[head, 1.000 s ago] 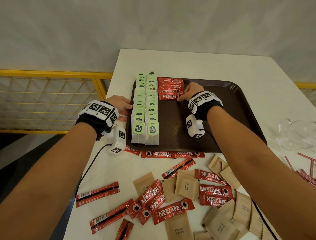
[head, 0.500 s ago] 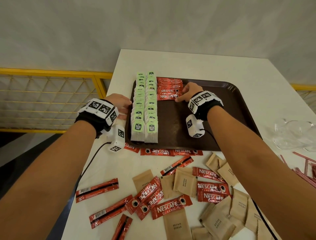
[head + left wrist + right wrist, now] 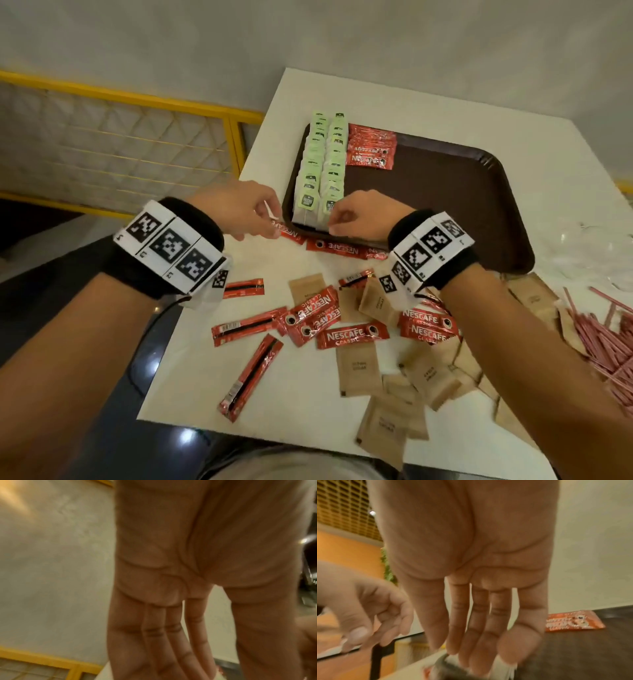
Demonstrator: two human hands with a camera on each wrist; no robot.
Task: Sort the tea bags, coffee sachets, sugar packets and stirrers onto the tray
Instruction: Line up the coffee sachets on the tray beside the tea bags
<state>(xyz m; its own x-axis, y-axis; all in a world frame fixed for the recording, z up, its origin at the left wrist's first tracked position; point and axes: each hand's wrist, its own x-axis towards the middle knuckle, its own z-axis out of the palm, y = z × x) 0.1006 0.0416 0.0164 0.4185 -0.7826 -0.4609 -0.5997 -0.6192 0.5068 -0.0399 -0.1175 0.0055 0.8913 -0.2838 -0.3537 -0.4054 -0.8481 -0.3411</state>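
Observation:
A brown tray (image 3: pixel 428 205) holds two rows of green-tagged tea bags (image 3: pixel 322 164) along its left side, with a stack of red coffee sachets (image 3: pixel 371 150) beside them at the far end. My left hand (image 3: pixel 270 229) reaches down at the tray's near-left corner. Its fingertips touch the end of a red sachet (image 3: pixel 291 234) lying on the table; the left wrist view shows the fingers (image 3: pixel 154 635) fairly straight. My right hand (image 3: pixel 334 222) hovers at the nearest tea bags with straight fingers (image 3: pixel 471 642) and holds nothing.
Loose red sachets (image 3: pixel 352 335) and brown sugar packets (image 3: pixel 358 370) are scattered on the white table in front of the tray. Pink stirrers (image 3: pixel 603 342) lie piled at the right, clear plastic (image 3: pixel 599 246) beyond them. A yellow railing (image 3: pixel 137 102) stands left of the table edge.
Both hands have drawn back toward me. The right hand left the sachet stack for the tray's near end, and the left hand moved from the tray's left rim to the near-left corner.

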